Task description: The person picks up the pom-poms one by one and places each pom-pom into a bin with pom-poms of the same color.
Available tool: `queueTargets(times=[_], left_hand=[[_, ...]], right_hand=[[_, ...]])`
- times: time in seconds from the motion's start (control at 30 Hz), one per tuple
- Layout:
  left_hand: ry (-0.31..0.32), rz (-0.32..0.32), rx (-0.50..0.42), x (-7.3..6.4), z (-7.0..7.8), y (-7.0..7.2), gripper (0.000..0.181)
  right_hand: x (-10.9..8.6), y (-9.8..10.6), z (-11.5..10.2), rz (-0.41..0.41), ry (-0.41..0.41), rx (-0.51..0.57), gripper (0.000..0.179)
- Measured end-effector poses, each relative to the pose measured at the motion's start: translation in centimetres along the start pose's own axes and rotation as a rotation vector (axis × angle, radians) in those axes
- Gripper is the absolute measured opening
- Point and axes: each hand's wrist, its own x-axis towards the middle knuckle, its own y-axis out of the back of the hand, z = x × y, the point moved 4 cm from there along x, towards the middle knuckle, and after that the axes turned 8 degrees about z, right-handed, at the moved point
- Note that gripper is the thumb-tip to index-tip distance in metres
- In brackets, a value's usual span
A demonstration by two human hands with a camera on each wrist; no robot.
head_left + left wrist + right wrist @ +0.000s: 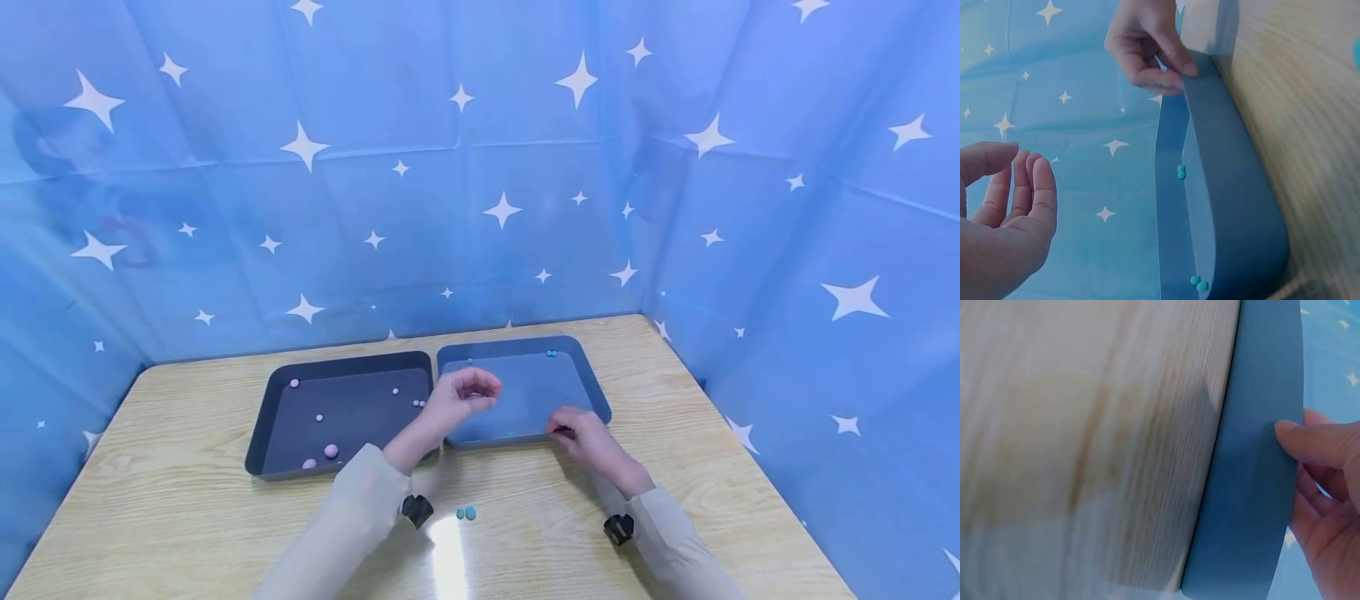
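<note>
My right hand [588, 435] pinches the near wall of a blue tray [597, 392]. In the right wrist view the thumb [1297, 434] presses the outer wall [1254, 456] and the other fingers are behind the rim. Above the left part of this tray my left hand [459, 398] hovers with fingers loosely curved. The left wrist view shows a gap between its thumb and fingertips [1040, 181], with nothing held there. Several small teal balls [551, 353] lie in the blue tray, some against its walls.
A dark tray [258, 437] stands at the left beside the blue one, with several pink balls [331, 451] of different sizes in it. Two teal balls [466, 512] lie on the wooden table [525, 542] near the front. Blue star-patterned curtains [420, 233] hang behind and at both sides.
</note>
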Motion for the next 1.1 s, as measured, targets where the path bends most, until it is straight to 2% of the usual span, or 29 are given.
queueTargets(times=[0.4,0.7,0.93,1.1], left_hand=[[0.02,-0.048,0.011,-2.7,-0.9,0.0,0.015],[0.04,-0.093,0.013,-4.8,-2.3,0.4,0.017],[0.082,-0.096,0.01,-6.1,-3.3,0.8,0.021],[0.086,-0.114,0.02,-6.9,-4.2,0.9,0.021]], right_hand=[[-0.1,0.1,0.0,-0.009,-0.008,0.011,0.022],[-0.1,0.0,0.1,0.001,0.0,0.015,0.023],[0.0,-0.1,0.1,0.012,0.002,0.003,0.023],[0.0,-0.1,0.1,0.017,0.006,0.003,0.023]])
